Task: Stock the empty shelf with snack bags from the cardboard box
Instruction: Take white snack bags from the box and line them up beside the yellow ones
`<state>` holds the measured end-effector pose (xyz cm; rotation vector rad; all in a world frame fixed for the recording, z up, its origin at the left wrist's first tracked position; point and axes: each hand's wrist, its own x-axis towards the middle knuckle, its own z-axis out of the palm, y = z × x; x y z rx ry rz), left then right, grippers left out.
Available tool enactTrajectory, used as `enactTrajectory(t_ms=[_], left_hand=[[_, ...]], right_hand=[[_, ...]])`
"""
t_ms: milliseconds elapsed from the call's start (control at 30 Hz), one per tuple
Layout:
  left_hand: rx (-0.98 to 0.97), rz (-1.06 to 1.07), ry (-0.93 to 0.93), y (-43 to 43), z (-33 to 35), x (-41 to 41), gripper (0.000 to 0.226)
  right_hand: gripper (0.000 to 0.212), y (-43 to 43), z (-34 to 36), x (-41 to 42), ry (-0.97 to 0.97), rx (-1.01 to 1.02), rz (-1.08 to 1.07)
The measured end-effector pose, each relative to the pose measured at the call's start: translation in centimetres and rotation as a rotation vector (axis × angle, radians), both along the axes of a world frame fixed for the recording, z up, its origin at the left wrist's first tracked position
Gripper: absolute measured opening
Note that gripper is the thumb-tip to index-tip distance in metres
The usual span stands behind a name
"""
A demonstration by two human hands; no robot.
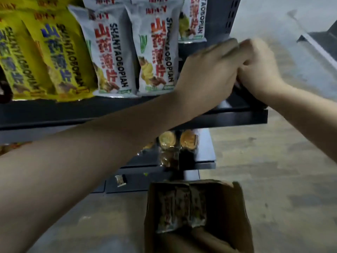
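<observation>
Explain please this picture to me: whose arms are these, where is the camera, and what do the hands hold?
No machine here: a person stocks a shop shelf, and the camera sits on their head, looking forward and down. The left hand and right hand meet at the right end of the shelf. Both are blurred, so I cannot tell what they hold, if anything. On the shelf are yellow bags and white bags. Below, on the floor, the open cardboard box holds more snack bags.

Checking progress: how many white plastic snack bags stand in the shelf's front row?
2: one white plastic snack bag beside the yellow bags, another by the left hand; more behind, partly hidden.
</observation>
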<state>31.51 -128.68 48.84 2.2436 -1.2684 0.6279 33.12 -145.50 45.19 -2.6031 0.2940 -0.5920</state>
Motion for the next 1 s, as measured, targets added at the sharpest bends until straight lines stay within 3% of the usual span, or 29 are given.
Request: enactTrajectory(t_ms=[167,267,333,500,667,867,967,1000], left_hand=[[0.034,-0.148,0.147,2.8,-6.4,-6.1,0.032],[0.196,-0.231,0.284,5.4,-11.4,-9.9,0.027],[0.419,-0.224,0.422,7.1,-14.7,-12.1,0.028],[0.79,-0.024,0.839,10.7,-22.4,-15.9,0.027],[1.081,0.149,1.012,11.6,-27.3,-18.0,0.042],[1.013,0.325,1.324,10.1,-31.1,-17.9,0.038],[0.787,0.467,1.391,8.5,-33.4,-17.2,0.043],[0.611,0.523,1.452,7.9,-33.9,-17.0,0.043]], right_hand=[[0.031,1.1,-0.6,-5.3,-0.143,0.128,-0.035],[0.031,3.0,-1.5,-10.4,-0.261,0.241,0.023],[0.027,4.4,-3.2,-14.6,-0.259,0.254,0.069],[0.02,7.8,-10.0,-24.0,0.052,0.212,0.259],[0.021,10.7,-16.9,-27.5,0.553,-0.019,0.581],[0.034,12.7,-26.1,-25.0,0.961,0.109,0.441],[0.035,13.0,-30.0,-23.8,1.052,0.146,0.339],[0.033,13.0,-31.0,-23.4,1.07,0.173,0.304]])
